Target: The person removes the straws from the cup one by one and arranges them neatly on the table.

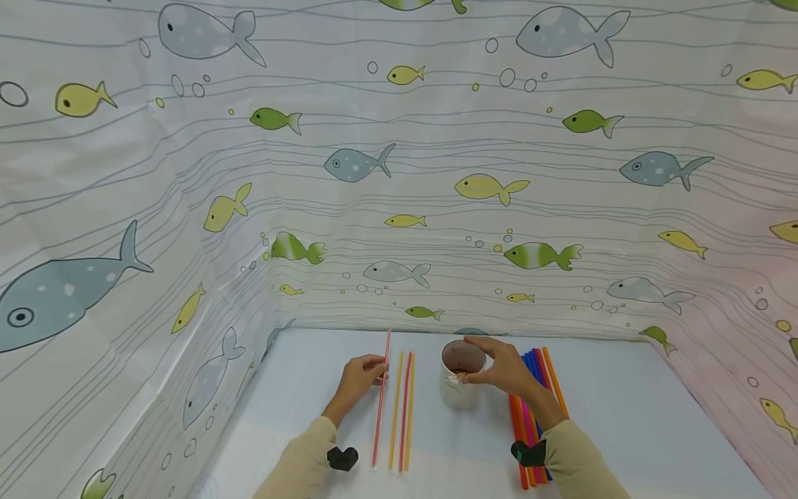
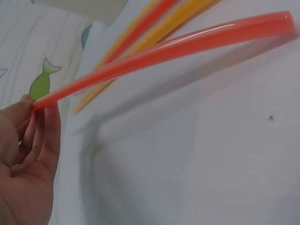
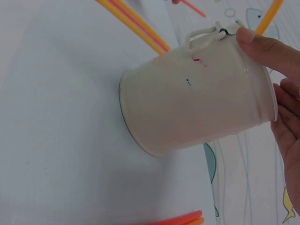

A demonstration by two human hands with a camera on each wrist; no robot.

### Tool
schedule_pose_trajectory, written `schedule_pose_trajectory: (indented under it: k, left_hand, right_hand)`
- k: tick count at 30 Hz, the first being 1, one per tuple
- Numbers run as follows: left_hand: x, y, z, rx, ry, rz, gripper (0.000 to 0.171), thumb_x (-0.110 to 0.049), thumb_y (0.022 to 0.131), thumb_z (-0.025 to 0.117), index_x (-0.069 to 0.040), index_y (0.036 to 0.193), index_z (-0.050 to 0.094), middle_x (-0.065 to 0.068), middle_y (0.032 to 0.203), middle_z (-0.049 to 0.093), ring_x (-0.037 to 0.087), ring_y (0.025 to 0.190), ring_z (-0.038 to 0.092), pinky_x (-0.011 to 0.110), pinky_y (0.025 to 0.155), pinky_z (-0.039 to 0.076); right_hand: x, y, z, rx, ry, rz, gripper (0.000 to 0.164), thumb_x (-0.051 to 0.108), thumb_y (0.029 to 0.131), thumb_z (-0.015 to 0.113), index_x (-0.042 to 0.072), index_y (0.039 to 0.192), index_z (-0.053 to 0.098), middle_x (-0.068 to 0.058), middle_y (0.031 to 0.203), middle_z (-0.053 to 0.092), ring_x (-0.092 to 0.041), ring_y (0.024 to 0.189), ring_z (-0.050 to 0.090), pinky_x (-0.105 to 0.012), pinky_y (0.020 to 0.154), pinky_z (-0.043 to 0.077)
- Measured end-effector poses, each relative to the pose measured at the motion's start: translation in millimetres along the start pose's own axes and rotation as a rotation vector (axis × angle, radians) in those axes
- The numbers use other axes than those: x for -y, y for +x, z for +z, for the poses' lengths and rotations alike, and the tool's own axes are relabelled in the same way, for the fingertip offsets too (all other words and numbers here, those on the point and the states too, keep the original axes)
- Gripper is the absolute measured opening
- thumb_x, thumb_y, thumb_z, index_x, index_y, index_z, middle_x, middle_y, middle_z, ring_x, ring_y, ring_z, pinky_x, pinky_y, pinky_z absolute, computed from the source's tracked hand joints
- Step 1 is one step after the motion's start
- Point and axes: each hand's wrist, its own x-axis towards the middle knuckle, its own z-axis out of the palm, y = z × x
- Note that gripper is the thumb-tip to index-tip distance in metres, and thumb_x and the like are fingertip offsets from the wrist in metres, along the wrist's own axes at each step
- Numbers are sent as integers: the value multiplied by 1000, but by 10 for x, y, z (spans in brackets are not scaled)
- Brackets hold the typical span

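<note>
My left hand [image 1: 361,378] pinches a red straw [image 2: 187,49] between thumb and fingers. It slants across the left wrist view, its hollow end toward the camera. Just to its right, several yellow and red straws [image 1: 402,409] lie side by side on the white table. My right hand [image 1: 501,367] spans the mouth of a cream-white canister [image 3: 192,98], gripping its rim with thumb on the near side and fingers on the far side. A wire clasp [image 3: 204,37] sits near the thumb. Beyond the rim an orange straw [image 3: 270,16] shows; what holds it is hidden.
Under and beside my right forearm lies a bundle of orange, red, pink and blue straws [image 1: 530,416]. Fish-patterned sheeting [image 1: 399,208] rises behind and along both sides of the white table [image 1: 636,416].
</note>
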Motion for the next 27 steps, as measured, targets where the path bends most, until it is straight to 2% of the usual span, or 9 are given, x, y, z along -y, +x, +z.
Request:
schedule_pose_trajectory:
  k: [6, 9, 12, 17, 22, 25, 27]
  left_hand:
    - [98, -32, 45, 3, 31, -6, 27, -11, 93, 67, 9, 112, 66, 15, 92, 71, 21, 77, 71, 31, 66, 61]
    - [132, -43, 75, 9, 48, 1, 27, -11, 94, 66, 9, 112, 66, 17, 91, 71, 23, 77, 71, 31, 65, 61]
    - [132, -62, 98, 11, 25, -15, 26, -9, 95, 64, 11, 113, 65, 19, 92, 71, 28, 79, 71, 31, 66, 61]
    - [-23, -141, 104, 27, -39, -35, 27, -3, 96, 61, 17, 113, 61, 29, 95, 68, 41, 84, 69, 40, 68, 61]
    - [-161, -203, 101, 23, -36, -55, 27, -1, 95, 60, 19, 113, 60, 31, 96, 67, 43, 85, 68, 46, 71, 60]
    - [-61, -170, 115, 10, -24, -46, 26, -1, 95, 61, 19, 111, 61, 29, 93, 68, 39, 82, 69, 43, 68, 61]
    - [60, -121, 129, -4, -15, -53, 26, -4, 95, 63, 16, 110, 63, 25, 91, 69, 34, 79, 70, 39, 66, 61]
  right_hand:
    - [-18, 5, 6, 0, -1, -3, 80, 40, 66, 90, 20, 136, 59, -2, 134, 59, -30, 129, 49, -51, 102, 44]
    - [-15, 6, 6, 0, -7, 3, 80, 41, 66, 90, 20, 136, 59, -1, 135, 58, -30, 129, 49, -52, 103, 43]
    - [-3, 8, 4, 3, -13, 11, 81, 43, 66, 90, 21, 137, 58, 0, 135, 58, -29, 129, 49, -52, 103, 43]
    - [7, 7, 3, 8, -16, 11, 80, 43, 66, 89, 21, 137, 58, -1, 135, 58, -30, 129, 49, -53, 103, 43]
    - [22, 2, 1, 9, -13, 8, 79, 42, 68, 89, 21, 137, 57, -2, 136, 58, -32, 130, 48, -54, 103, 43]
    - [38, -1, -4, 8, -12, 17, 80, 42, 67, 89, 21, 138, 57, -1, 136, 57, -31, 130, 48, -54, 103, 43]
    - [37, 0, -5, 8, -10, 23, 80, 42, 67, 89, 21, 138, 57, -1, 136, 57, -31, 130, 47, -53, 103, 43]
